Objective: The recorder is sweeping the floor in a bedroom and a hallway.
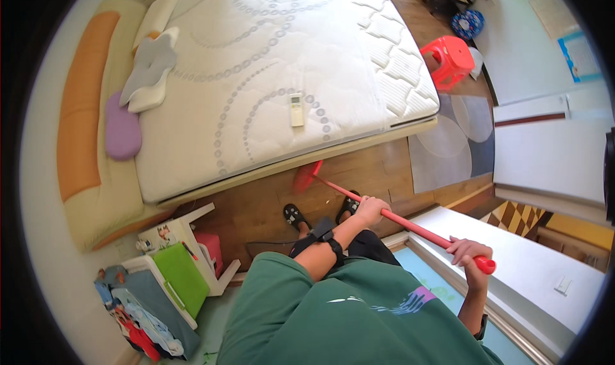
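Red plastic-looking long-handled tool [416, 227] is slanting across the centre of the frame, its blurred head lying just beside the bed [359, 89] on the wooden floor [378, 166]. The left hand [371, 211] is wrapping its fingers around the mid-handle; the right hand [471, 253] is gripping near the handle's end, right of centre. At lower left, clothes [138, 326] are draping over a grey-blue bin [170, 294], whose interior is not showing clearly. Beside it, a white stand [227, 276] is housing a pink box-like item [209, 249]. The bed's low side is standing along the tool's head. A remote control [296, 110] is resting on the mattress; at upper right, a red stool [451, 60] and a grey rug [442, 153] are lying beyond the bed's edge.
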Tool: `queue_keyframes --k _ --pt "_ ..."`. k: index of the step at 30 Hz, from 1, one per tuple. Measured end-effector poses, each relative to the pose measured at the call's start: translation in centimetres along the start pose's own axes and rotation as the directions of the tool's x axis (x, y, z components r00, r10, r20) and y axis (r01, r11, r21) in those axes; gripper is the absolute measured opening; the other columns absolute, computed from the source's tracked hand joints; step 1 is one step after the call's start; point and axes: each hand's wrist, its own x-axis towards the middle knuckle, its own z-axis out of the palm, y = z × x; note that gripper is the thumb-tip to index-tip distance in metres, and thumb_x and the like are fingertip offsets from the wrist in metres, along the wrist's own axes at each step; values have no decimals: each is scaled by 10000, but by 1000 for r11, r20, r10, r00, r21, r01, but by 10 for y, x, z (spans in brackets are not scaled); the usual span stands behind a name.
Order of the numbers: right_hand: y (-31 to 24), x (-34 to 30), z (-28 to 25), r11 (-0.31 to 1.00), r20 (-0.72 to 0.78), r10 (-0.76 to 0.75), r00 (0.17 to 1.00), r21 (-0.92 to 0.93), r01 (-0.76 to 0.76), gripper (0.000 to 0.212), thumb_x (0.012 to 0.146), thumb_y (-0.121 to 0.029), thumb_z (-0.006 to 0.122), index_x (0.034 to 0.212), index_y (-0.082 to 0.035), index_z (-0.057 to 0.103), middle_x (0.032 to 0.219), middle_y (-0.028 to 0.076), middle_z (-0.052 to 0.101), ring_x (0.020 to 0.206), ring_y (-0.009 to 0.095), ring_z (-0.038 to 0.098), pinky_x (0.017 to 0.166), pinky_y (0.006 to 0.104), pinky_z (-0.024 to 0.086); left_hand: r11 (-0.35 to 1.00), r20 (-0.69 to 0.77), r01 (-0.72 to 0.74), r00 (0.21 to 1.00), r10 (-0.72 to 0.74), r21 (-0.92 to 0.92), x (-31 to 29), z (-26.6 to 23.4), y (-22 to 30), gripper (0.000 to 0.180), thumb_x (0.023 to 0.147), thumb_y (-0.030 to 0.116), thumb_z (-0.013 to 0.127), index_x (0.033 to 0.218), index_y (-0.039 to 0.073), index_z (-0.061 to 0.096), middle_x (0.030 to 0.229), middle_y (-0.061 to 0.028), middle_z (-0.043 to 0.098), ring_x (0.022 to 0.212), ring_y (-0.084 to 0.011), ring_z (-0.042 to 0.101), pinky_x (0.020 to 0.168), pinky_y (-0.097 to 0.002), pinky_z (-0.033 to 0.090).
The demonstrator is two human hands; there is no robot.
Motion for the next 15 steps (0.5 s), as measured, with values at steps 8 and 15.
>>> queue_keyframes --k 8,15 --pt "-10 -36 -123 1000 -316 0 949 24 8 397 872 -261 628 534 -77 529 572 73 593 651 250 624 903 476 492 1000 353 8 935 -7 1 84 82 86 155 741 112 637 820 212 726 786 -43 694 822 -269 655 765 -415 452" --pt "-2 -53 -141 988 -503 -86 860 69 139 366 822 -213 623 503 -89 494 508 51 544 571 236 585 857 500 509 982 369 -173 920 134 74 130 88 104 170 733 163 670 877 239 719 819 -2 704 817 -221 668 741 -394 421"
